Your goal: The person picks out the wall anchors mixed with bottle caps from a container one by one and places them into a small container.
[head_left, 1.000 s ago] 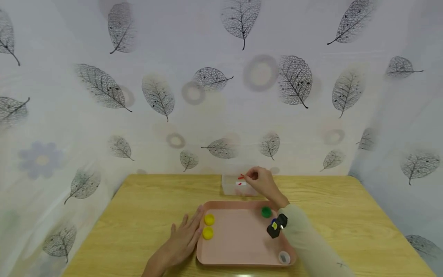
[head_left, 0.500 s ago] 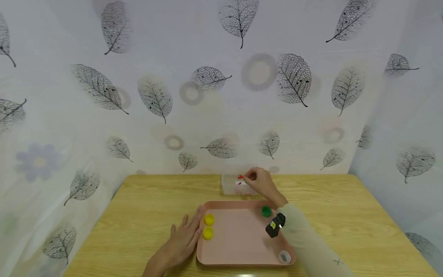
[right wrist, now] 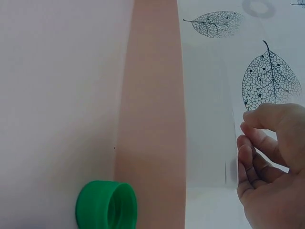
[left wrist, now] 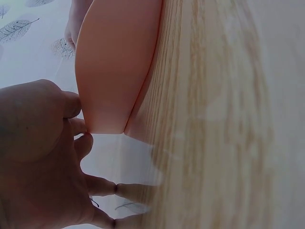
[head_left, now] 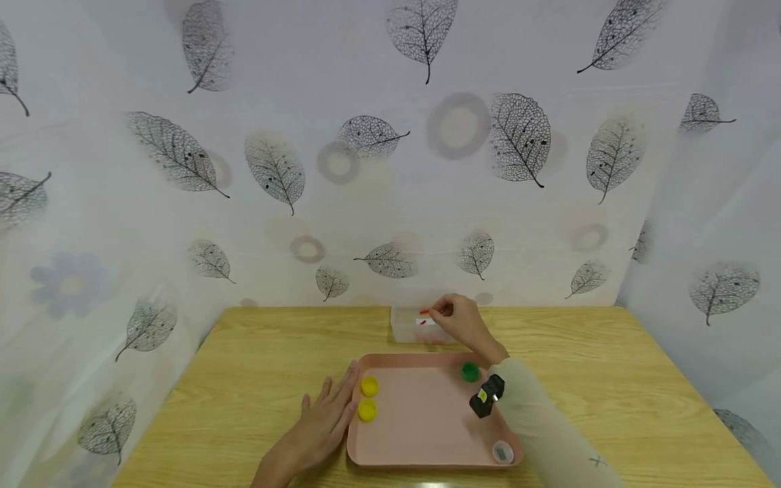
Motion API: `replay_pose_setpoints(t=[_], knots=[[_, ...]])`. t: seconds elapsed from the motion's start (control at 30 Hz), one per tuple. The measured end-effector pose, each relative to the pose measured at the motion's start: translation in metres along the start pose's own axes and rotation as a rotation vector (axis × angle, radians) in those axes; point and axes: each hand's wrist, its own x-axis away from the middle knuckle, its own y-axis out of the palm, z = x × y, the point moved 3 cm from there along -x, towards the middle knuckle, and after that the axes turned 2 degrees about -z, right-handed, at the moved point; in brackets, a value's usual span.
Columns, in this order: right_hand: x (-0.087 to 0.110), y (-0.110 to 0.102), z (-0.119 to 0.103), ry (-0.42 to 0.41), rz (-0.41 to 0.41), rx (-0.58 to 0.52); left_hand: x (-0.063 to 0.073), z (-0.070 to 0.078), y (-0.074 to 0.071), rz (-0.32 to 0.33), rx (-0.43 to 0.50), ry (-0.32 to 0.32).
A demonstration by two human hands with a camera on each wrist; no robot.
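My right hand (head_left: 460,322) reaches over a clear plastic box (head_left: 403,332) behind the tray, thumb and index finger pinched together. A small red strip (head_left: 424,312) shows at the fingertips in the head view, apparently pinched there. The right wrist view shows the hand (right wrist: 274,162) beside the box wall (right wrist: 209,124), but no red strip. My left hand (head_left: 320,420) lies with its fingers extended against the left edge of the pink tray (head_left: 421,457). In the left wrist view, fingertips of that hand (left wrist: 43,157) touch the tray's corner (left wrist: 107,95).
Two yellow caps (head_left: 369,398) sit at the tray's left side. A green cap (head_left: 470,372) lies at its far right, and a clear round piece (head_left: 503,452) at the near right. A black wrist camera (head_left: 487,396) overhangs the tray. The leaf-patterned curtain (head_left: 390,203) hangs behind.
My right hand stays nearly still above the box. The red bits at its fingertips look like one strip now. A blue cap seen beside the wrist camera is hidden now.
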Motion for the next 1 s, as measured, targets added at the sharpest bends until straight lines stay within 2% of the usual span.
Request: replay_pose_setpoints(t=[0.23,0.57,0.83,1.0], knots=[[0.001,-0.002,-0.002,-0.013,-0.001,-0.030,0.000,0.000,0.000,0.000,-0.001,0.001],[0.014,-0.012,-0.014,-0.023,0.033,-0.057,0.003,-0.004,0.000,-0.011,-0.026,-0.002],[0.032,-0.024,-0.028,-0.056,0.040,-0.055,0.005,-0.009,-0.006,-0.019,0.001,-0.021],[0.051,-0.030,-0.029,-0.068,0.070,-0.068,0.006,-0.011,-0.007,0.008,-0.044,-0.033]])
